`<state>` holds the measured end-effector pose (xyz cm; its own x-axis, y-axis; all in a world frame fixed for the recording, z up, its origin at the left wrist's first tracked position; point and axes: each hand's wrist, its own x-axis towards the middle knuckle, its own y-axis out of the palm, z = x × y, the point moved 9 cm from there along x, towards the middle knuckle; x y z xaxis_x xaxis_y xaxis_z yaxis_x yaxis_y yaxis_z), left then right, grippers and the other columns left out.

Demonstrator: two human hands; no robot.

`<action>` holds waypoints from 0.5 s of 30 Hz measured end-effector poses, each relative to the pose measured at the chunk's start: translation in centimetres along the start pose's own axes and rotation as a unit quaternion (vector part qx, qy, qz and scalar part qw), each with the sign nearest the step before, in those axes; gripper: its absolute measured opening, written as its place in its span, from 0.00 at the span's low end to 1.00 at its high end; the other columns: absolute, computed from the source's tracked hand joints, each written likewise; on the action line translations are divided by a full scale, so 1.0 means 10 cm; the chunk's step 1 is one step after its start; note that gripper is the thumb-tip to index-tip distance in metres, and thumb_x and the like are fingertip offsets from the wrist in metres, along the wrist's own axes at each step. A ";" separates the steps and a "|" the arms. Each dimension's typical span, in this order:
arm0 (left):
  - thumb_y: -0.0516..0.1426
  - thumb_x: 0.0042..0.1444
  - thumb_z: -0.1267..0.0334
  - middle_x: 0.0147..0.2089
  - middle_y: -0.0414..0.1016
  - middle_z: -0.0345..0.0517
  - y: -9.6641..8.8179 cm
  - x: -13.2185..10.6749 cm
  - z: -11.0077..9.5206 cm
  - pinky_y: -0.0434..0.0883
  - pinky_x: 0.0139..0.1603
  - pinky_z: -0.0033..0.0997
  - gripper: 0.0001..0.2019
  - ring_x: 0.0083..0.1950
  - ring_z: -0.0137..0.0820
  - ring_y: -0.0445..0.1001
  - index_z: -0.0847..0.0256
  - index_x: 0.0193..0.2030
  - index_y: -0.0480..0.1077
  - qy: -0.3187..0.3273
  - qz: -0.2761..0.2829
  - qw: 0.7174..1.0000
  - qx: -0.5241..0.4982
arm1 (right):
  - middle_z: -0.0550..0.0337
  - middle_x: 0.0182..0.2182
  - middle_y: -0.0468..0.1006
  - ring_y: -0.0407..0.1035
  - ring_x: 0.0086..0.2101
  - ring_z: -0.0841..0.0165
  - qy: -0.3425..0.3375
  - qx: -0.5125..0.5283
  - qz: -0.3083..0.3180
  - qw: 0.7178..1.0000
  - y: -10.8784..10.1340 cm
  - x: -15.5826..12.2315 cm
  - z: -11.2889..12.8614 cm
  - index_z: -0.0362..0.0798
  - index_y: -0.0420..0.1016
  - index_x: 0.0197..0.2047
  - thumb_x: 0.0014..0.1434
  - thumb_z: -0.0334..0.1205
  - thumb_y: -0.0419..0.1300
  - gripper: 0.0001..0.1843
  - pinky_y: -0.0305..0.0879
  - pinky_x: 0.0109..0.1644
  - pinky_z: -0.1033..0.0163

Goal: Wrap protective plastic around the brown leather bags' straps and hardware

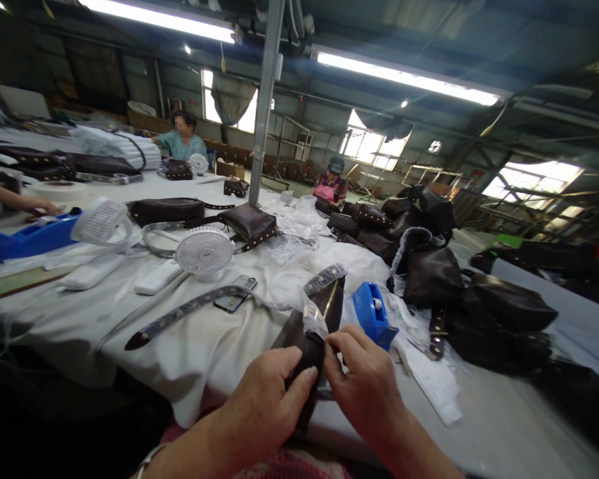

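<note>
Left hand [266, 406] wraps around the dark bag [306, 339], thumb pressed on; right hand [366, 379] just beside it pinches the clear wrap [314, 319] at the bag's top.

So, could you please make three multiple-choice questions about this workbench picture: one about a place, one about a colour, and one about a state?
1. Where is the tape dispenser nearest the person's hands?
A. Just behind the right hand
B. On the floor
C. On top of the small fan

2. What colour is the bag piece held in both hands?
A. White
B. Dark brown
C. Red

3. What is the state of the left hand?
A. Lying flat and open on the table
B. Closed around the bag piece
C. Raised in the air, holding nothing

Answers:
1. A: the blue dispenser sits on the white cloth directly beyond the right hand.
2. B: the leather looks dark brown, like the finished bags piled at the right.
3. B: its thumb and fingers wrap the piece, while the right hand pinches clear film at its top.
</note>
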<state>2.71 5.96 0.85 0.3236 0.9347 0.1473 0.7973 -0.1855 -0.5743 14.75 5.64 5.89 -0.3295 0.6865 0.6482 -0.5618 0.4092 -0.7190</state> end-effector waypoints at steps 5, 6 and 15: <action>0.50 0.64 0.62 0.29 0.71 0.43 -0.01 0.07 0.02 0.62 0.35 0.32 0.13 0.32 0.32 0.68 0.59 0.27 0.63 0.011 -0.039 0.997 0.072 | 0.56 0.27 0.69 0.63 0.31 0.64 -0.108 -0.063 0.016 0.992 0.01 0.01 0.25 0.47 0.69 0.29 0.64 0.26 0.52 0.13 0.59 0.35 0.58; 0.50 0.64 0.63 0.29 0.71 0.43 -0.02 0.09 0.00 0.62 0.35 0.32 0.13 0.32 0.32 0.68 0.59 0.27 0.63 0.019 -0.042 0.996 0.079 | 0.56 0.27 0.69 0.62 0.30 0.64 -0.134 -0.079 0.026 0.988 0.02 0.00 0.29 0.47 0.68 0.28 0.64 0.27 0.51 0.14 0.58 0.35 0.58; 0.51 0.62 0.67 0.28 0.72 0.43 0.04 0.17 -0.17 0.63 0.39 0.35 0.12 0.34 0.34 0.70 0.59 0.26 0.65 0.073 -0.039 0.988 0.128 | 0.56 0.29 0.71 0.64 0.31 0.65 -0.108 -0.029 0.043 0.993 0.01 0.04 0.16 0.46 0.70 0.33 0.66 0.28 0.51 0.11 0.61 0.35 0.59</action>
<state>4.42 6.93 2.26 0.3514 0.8855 0.3039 0.6737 -0.0138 -0.7389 13.36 4.95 6.47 -0.5329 0.5781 0.6178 -0.4817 0.3930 -0.7833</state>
